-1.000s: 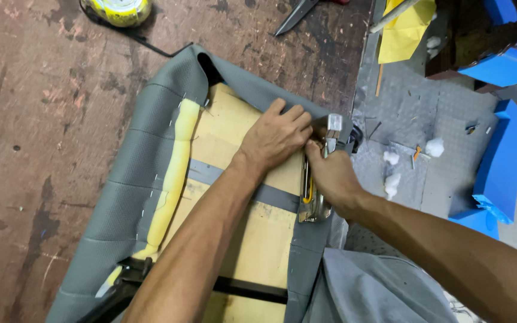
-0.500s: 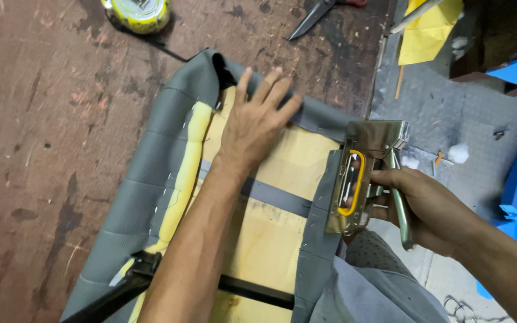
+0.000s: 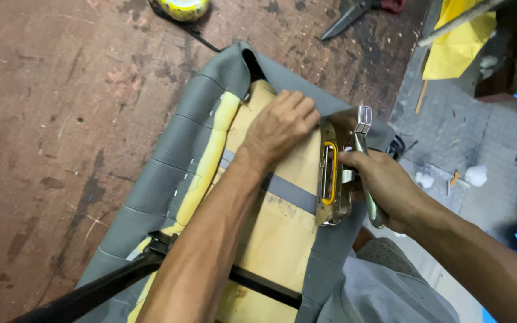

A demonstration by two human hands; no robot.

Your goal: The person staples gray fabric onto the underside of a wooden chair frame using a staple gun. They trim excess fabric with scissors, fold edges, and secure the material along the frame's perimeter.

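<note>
Head view looks down on a worn reddish-brown floor (image 3: 49,149), which fills the left side. At the top, a yellow tape roll (image 3: 184,8) sits at the frame edge. Right of that lies an upturned seat panel (image 3: 276,239): grey ribbed cover fabric (image 3: 169,161) is wrapped over its left edge, then comes a strip of yellow foam (image 3: 210,161), then the bare plywood back crossed by a grey strap (image 3: 288,191). A black bar (image 3: 115,287) runs across the panel's lower end.

The left hand (image 3: 279,128) lies flat, palm down, fingers together, pressing on the panel near its upper end and on the grey fabric folded there. Just beside it to the right, the right hand (image 3: 384,185) is closed around the lever of a metal staple gun (image 3: 336,173) with a yellow-rimmed handle opening; the gun rests along the panel's right edge, its nose near the left fingertips.

Further right, dark scissors (image 3: 354,12) lie at the top of the floor, and beyond them a grey mat (image 3: 480,137) holds white fluff scraps (image 3: 477,174), with a yellow sheet (image 3: 456,48) above.
</note>
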